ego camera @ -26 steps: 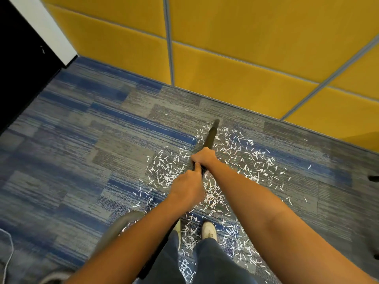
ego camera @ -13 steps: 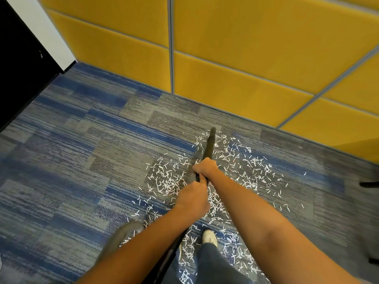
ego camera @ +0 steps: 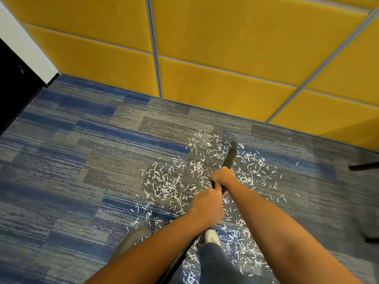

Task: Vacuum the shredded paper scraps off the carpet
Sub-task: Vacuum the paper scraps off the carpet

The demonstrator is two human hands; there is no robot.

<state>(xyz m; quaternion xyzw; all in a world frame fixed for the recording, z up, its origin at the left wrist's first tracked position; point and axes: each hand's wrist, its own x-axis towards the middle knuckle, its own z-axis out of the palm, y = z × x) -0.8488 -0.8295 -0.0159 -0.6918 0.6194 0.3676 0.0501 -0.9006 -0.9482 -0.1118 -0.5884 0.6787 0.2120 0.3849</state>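
Gripping wand (ego camera: 229, 157) two-handed, head view: right hand (ego camera: 222, 177) curled round it ahead, left hand (ego camera: 209, 207) wrapped round it behind, likely to steer tip low across carpet (ego camera: 61, 160). Scraps (ego camera: 164, 185) scattered on carpet either side of hands, beyond tip, back past shoe (ego camera: 212, 237).
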